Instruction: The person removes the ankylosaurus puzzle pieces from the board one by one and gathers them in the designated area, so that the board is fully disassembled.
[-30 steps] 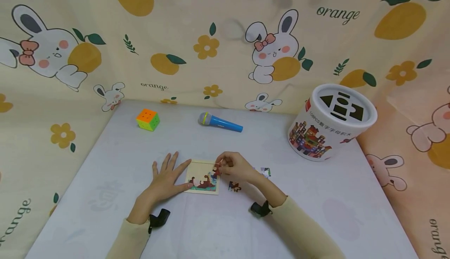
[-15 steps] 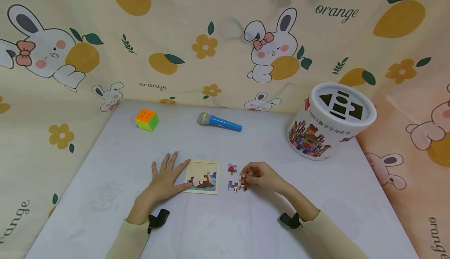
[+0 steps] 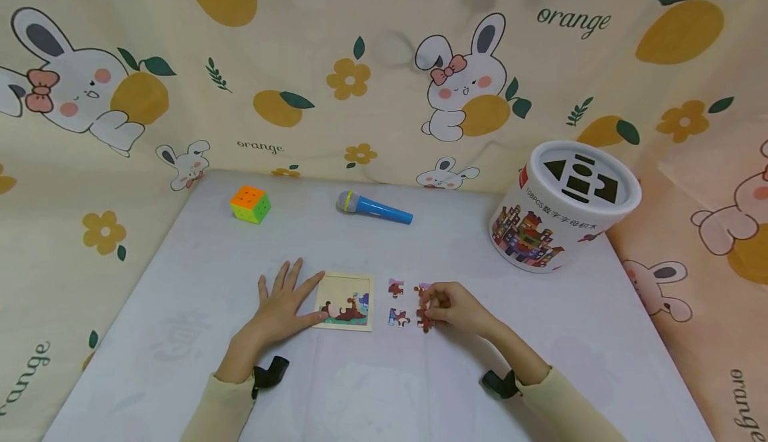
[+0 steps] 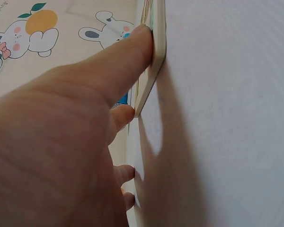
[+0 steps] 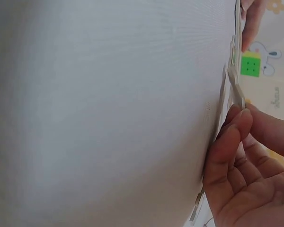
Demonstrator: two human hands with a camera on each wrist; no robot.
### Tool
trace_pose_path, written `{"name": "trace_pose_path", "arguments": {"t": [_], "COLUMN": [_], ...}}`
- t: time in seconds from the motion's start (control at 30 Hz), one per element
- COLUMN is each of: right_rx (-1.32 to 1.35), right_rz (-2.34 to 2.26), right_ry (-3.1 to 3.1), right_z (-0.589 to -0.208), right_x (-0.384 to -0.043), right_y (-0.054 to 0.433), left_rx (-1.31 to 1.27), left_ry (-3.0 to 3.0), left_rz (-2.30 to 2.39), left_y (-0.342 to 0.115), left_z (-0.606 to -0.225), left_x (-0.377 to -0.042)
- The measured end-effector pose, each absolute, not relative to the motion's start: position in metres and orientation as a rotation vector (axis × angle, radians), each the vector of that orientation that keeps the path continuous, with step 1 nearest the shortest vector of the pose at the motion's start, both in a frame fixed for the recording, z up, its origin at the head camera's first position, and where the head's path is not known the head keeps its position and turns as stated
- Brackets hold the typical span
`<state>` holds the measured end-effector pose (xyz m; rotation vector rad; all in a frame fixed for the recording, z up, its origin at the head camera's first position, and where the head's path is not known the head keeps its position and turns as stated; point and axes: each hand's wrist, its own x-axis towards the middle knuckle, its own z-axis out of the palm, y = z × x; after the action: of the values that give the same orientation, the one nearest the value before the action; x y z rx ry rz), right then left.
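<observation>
A small jigsaw puzzle tray (image 3: pixel 339 283) with a pale wooden border lies on the white table, a brown and teal picture filling its lower part. My left hand (image 3: pixel 282 312) rests at its left side with spread fingers, the thumb on the lower left border and the index fingertip at the upper left corner. To the right of the tray, my right hand (image 3: pixel 459 309) pinches a puzzle piece (image 5: pixel 236 90) between thumb and fingertips, low over the table. Beside it lie loose pieces, among them a pink and brown piece (image 3: pixel 396 287) and a blue and brown piece (image 3: pixel 399 318).
Toward the back of the table are a puzzle cube (image 3: pixel 251 205) and a blue toy microphone (image 3: pixel 378 209). A large white bucket (image 3: pixel 561 209) with shaped holes in its lid stands at the back right. A printed cloth hangs behind the table.
My right hand has moved right, from the tray's upper right edge to the loose pieces, taking its piece away from the tray. My left hand has stayed in place.
</observation>
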<state>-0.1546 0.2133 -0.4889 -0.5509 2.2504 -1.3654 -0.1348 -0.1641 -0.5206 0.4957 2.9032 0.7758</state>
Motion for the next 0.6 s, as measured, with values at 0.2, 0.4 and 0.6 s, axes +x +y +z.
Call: {"name": "trace_pose_path", "arguments": {"t": [0.2, 0.4, 0.6], "right_rx": [-0.540, -0.549, -0.549], "right_rz": [-1.324, -1.263, -1.228], "right_ry": [2.291, 2.356, 2.384], "right_z": [-0.4914, -0.4920, -0.4902], "right_x": [-0.1545, -0.1546, -0.1533], "right_y": [0.2157, 0.2159, 0.2159], "left_rx": [0.492, 0.485, 0.487], "left_ry": [2.902, 2.909, 2.910], "left_rz": [0.779, 0.762, 0.765], "left_y": [-0.1645, -0.1647, -0.1644], "left_z": [-0.5217, -0.5233, -0.5226], "left_x": [-0.1351, -0.1360, -0.1359]}}
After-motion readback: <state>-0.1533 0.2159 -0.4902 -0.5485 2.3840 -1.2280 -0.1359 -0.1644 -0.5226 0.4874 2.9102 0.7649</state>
